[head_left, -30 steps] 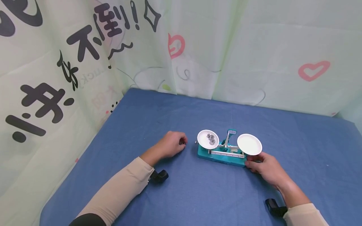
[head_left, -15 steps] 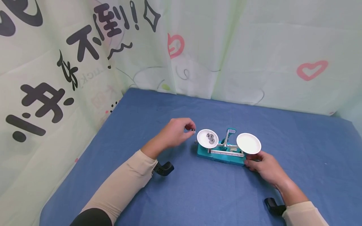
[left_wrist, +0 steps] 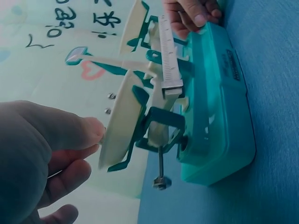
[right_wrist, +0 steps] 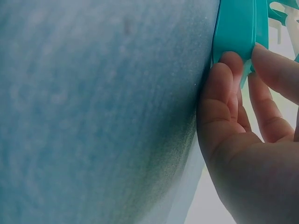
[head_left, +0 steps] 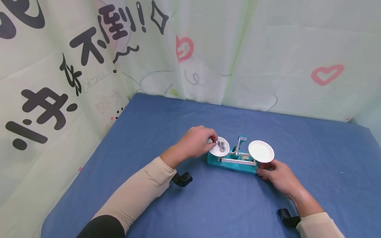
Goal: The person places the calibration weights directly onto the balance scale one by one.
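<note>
A teal balance scale (head_left: 232, 165) with two white pans stands on the blue cloth. Several small metal nuts (head_left: 221, 145) lie in its left pan (head_left: 219, 153); the right pan (head_left: 261, 151) holds nothing. Thumb and forefinger of my left hand (head_left: 196, 141) pinch a small dark metal nut (head_left: 214, 142) over the left pan's rim, mostly hidden by the fingertips. In the left wrist view those fingertips (left_wrist: 93, 132) are at the pan's edge. My right hand (head_left: 281, 175) grips the right end of the base, thumb in front, as the right wrist view shows too.
The blue cloth (head_left: 226, 205) spreads around the scale. Behind and to the left hangs a pale curtain (head_left: 268, 49) with dark lettering and pink hearts. A metal adjusting screw (left_wrist: 161, 182) juts from the scale's left end.
My left hand has risen from the cloth left of the scale and moved right, carrying the small nut to the left pan. My right hand has stayed on the base.
</note>
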The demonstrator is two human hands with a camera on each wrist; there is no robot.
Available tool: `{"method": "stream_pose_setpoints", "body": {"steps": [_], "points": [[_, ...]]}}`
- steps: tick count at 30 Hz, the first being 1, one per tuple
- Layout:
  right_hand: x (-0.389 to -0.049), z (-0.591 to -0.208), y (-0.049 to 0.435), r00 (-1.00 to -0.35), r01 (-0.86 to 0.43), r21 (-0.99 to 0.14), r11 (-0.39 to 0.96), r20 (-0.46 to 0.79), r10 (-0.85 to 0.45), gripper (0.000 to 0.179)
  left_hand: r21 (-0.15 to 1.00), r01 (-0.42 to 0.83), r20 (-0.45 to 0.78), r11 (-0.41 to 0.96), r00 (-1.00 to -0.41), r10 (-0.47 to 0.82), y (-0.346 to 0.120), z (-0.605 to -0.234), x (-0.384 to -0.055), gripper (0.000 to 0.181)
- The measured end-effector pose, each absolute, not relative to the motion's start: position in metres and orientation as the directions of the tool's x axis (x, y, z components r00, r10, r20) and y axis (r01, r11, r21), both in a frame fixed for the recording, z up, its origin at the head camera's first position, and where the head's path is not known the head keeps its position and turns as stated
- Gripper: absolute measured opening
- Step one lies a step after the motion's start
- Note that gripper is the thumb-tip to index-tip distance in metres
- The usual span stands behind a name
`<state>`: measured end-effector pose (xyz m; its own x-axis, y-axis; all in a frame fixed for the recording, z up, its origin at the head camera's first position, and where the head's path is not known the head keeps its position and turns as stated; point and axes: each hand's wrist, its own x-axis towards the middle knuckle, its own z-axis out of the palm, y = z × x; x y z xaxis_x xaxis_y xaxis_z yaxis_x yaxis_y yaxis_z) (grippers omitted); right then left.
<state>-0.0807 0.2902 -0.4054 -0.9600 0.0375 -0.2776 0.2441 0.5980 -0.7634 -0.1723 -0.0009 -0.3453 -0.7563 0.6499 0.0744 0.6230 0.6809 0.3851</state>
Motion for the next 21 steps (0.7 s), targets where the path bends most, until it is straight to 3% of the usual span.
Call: {"method": "stream_pose_setpoints", "body": {"steps": [5,21], "points": [[-0.08,-0.405,0.29,-0.959,0.247,-0.763,0.598,-0.281,0.038,0.033,0.304,0.642,0.076,0.703,-0.752,0.654,0.007,-0.347,-0.171,0.016],[-0.08,-0.405,0.289,-0.958,0.255,-0.77,0.584,-0.282,0.046,0.037,0.276,0.636,0.071,0.721,-0.761,0.645,0.013,-0.35,-0.169,0.007]]}}
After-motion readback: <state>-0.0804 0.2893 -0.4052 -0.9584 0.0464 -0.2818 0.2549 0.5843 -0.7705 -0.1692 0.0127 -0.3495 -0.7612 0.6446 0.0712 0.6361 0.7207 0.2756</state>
